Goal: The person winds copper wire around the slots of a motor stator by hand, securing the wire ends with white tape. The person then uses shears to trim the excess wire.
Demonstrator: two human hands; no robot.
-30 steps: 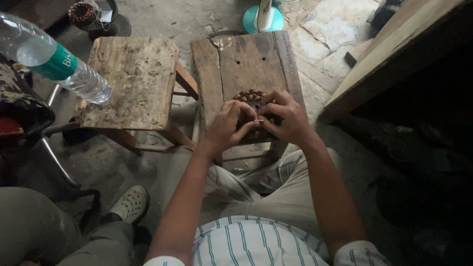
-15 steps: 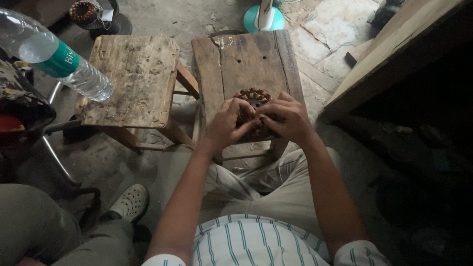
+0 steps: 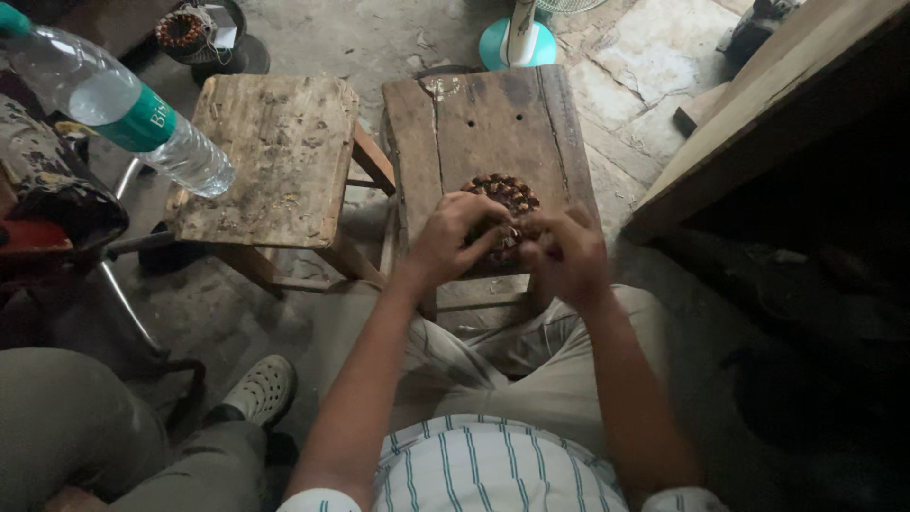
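The left hand (image 3: 455, 237) and the right hand (image 3: 561, 254) meet over a round coil of copper-coloured windings (image 3: 505, 194) that lies on the near half of a worn wooden stool (image 3: 483, 114). Both hands curl their fingers onto the near side of the coil; the fingertips press together on its windings, though whether each hand clamps a strand or only rests on it cannot be told, because the fingers hide the contact. The far arc of the coil shows beyond the knuckles. The coil sits close to the stool's near edge and nearer its right edge than its left; the far half of the stool top is bare board. A second wooden stool (image 3: 270, 152) stands just to the left, with a narrow gap between the two tops. A clear plastic water bottle (image 3: 123, 114) with a green label projects over the left edge of that second stool. A teal fan base (image 3: 517, 43) stands on the concrete floor (image 3: 379, 38) beyond the first stool. A slanted wooden plank (image 3: 758, 104) runs along the right side, close to the stool's right edge. Another person's leg and pale shoe (image 3: 261, 389) occupy the floor at lower left.
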